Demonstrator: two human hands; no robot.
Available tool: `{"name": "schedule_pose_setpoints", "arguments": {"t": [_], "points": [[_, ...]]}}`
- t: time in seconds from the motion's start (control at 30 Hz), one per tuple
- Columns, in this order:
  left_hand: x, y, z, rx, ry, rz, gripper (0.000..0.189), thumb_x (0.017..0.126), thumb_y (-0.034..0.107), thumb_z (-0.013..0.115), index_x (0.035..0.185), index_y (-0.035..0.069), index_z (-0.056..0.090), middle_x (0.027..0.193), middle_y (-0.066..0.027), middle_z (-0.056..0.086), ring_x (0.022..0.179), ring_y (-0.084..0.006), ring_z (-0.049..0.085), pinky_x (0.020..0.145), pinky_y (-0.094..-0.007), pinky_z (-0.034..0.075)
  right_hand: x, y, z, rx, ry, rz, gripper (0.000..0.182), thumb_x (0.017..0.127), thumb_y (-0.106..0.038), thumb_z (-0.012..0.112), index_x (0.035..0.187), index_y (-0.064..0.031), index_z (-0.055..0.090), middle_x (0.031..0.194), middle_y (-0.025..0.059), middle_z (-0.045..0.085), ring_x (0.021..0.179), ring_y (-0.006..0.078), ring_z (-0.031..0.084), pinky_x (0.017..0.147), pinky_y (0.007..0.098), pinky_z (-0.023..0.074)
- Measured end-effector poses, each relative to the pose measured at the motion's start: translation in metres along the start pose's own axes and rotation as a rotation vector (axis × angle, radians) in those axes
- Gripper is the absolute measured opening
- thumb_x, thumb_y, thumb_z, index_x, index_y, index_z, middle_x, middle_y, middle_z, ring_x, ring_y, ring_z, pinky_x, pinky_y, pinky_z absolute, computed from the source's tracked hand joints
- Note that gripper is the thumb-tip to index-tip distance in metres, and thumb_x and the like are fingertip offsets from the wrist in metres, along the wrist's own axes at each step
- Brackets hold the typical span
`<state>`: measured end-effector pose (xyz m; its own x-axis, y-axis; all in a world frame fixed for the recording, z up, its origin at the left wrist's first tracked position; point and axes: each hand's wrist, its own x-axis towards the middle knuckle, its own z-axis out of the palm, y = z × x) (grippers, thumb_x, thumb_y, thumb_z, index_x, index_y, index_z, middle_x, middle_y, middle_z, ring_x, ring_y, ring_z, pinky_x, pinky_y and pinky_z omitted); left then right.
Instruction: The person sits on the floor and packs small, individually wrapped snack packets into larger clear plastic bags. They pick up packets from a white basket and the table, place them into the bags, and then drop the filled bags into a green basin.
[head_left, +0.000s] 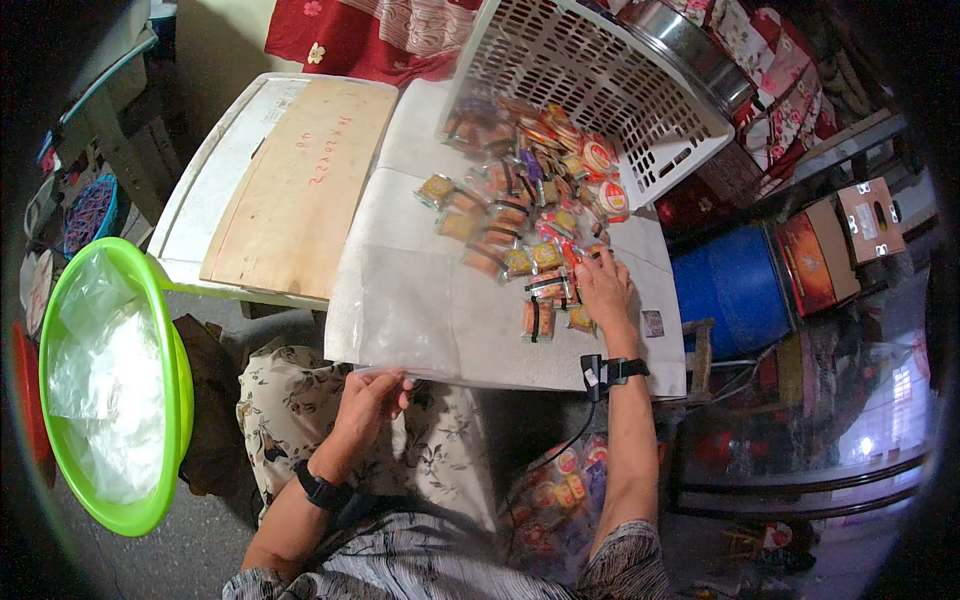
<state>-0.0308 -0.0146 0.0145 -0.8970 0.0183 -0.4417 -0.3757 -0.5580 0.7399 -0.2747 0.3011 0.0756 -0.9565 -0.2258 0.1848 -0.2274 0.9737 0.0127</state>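
Note:
My left hand (375, 396) pinches the near edge of a clear plastic bag (409, 311), which lies flat over the front left of the white-covered table (487, 367). On the right, my right hand (606, 286) reaches onto the near side of a loose pile of small wrapped snack packets (510, 214). Its fingertips touch packets, but whether they grip one is hidden from above. Several packets, one with a dark band (537, 319), lie just left of that hand. Behind them a white slotted plastic basket (652, 97) lies tipped, its opening towards the pile.
A green basin (161, 480) holding clear plastic bags stands at the left. A wooden board with writing (300, 187) rests on a white box beside the table. To the right are a blue drum (727, 289) and cardboard boxes (806, 259). Bagged packets (562, 495) sit below my right arm.

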Motion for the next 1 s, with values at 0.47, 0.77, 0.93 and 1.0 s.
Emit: {"name": "schedule_pose_setpoints", "arguments": {"t": [0.47,0.77,0.93,1.0], "points": [[-0.002,0.003,-0.001,0.027,0.032,-0.022,0.023,0.088,0.021,0.053,0.080,0.002,0.063,0.061,-0.0027,0.059,0.050,-0.0074,0.051,0.045,-0.0192,0.036,0.046,-0.015,0.015,0.119,0.092,-0.023,0.022,0.077,-0.015,0.062,0.093,-0.0008,0.064,0.087,0.0204,0.064,0.081,0.0366,0.059,0.080,0.0438,0.0443],[-0.002,0.000,-0.001,0.021,0.017,0.024,0.026,0.089,0.021,0.052,0.077,0.002,0.064,0.059,-0.0013,0.058,0.047,-0.0069,0.046,0.044,-0.0202,0.032,0.066,0.008,0.000,0.509,-0.022,0.081,0.021,0.072,-0.017,0.069,0.081,0.0012,0.066,0.067,0.0094,0.064,0.062,0.0175,0.061,0.060,0.0317,0.0478],[-0.002,-0.001,-0.003,0.031,0.002,0.041,0.027,0.089,0.023,0.053,0.078,0.002,0.064,0.060,-0.0012,0.058,0.049,-0.0067,0.046,0.045,-0.0200,0.033,0.046,-0.011,-0.051,0.384,0.328,-0.054,0.015,0.075,-0.016,0.065,0.076,-0.0008,0.062,0.069,0.0144,0.062,0.063,0.0297,0.061,0.059,0.0378,0.0461],[-0.002,-0.001,-0.001,0.032,-0.005,0.041,0.027,0.089,0.024,0.053,0.078,0.002,0.064,0.061,-0.0012,0.059,0.050,-0.0067,0.047,0.046,-0.0198,0.034,0.030,-0.019,-0.078,0.251,0.478,-0.127,0.014,0.080,-0.015,0.061,0.080,-0.0011,0.059,0.074,0.0168,0.061,0.067,0.0346,0.059,0.059,0.0392,0.0451]]}}
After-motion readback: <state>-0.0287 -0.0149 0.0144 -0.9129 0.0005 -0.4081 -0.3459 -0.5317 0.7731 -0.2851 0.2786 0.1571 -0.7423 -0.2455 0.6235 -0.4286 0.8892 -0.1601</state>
